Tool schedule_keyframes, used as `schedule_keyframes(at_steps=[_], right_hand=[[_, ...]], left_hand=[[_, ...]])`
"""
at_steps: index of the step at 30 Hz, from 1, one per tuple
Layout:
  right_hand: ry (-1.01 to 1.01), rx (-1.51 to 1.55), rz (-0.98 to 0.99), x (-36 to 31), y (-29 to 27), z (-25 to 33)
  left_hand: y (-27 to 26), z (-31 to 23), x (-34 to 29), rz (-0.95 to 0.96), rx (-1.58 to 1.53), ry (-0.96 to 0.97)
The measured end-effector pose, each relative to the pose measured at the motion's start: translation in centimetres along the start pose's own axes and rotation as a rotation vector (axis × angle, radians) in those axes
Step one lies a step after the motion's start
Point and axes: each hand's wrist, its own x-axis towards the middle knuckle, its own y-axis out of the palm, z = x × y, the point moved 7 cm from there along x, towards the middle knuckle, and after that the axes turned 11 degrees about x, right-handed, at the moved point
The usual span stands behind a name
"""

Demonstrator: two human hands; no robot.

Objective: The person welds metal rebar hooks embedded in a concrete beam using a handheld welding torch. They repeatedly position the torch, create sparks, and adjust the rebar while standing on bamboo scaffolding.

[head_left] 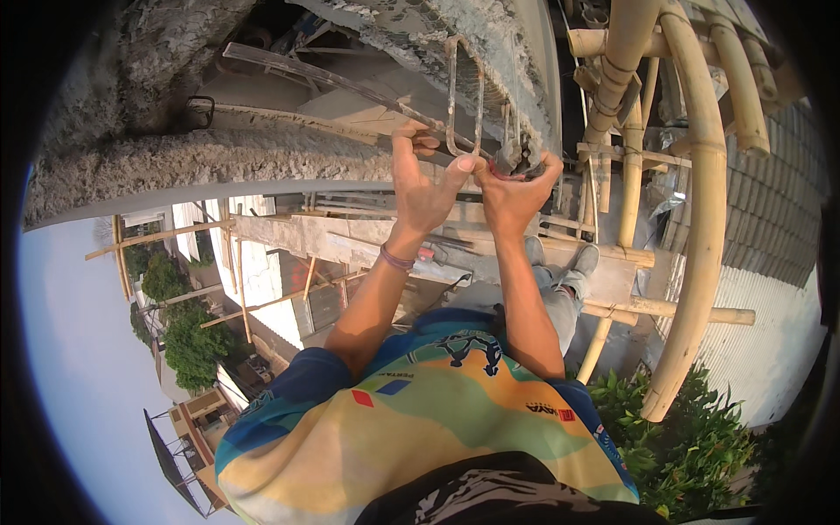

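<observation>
Both my hands are raised side by side at the underside of a rough cement edge [512,66]. My left hand [424,188] has its fingers curled near the end of a long, narrow strip [332,79], its thumb against the lower bend of a looped, bent metal rod [451,96]. The rod hangs upright in front of the cement edge. Close beside it, my right hand [518,197] is closed around a small grey, lumpy piece with a bit of red; its kind I cannot make out. The tips of my two thumbs nearly meet at the rod's bottom.
Lashed bamboo poles [700,210] form scaffolding on the right. My shoes [582,262] stand on a narrow plank [612,278] high up. A rough cement beam [236,171] runs to the left. Below are roofs [761,332], leafy trees [691,446] and buildings [206,420].
</observation>
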Motion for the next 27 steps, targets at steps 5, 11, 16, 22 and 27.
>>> schedule_keyframes(at_steps=[5, 11, 16, 22, 27], right_hand=[[-0.137, -0.032, -0.016, 0.0, -0.1, 0.9], [-0.192, -0.126, 0.002, 0.2, -0.2, 0.9], [-0.188, -0.052, 0.033, 0.4, -0.1, 1.0], [-0.177, -0.068, 0.109, 0.9, -0.3, 0.9], [-0.133, -0.084, 0.078, 2.0, -3.7, 1.0]], left_hand=[[3.3, 1.4, 1.5, 0.117, -0.264, -0.302], [3.9, 1.0, 1.3, 0.031, -0.423, -0.479], [4.7, 1.3, 1.0, 0.032, -0.572, -0.542], [4.9, 1.8, 1.5, -0.058, -0.551, -0.411], [5.0, 1.5, 1.6, -0.077, -0.588, -0.402]])
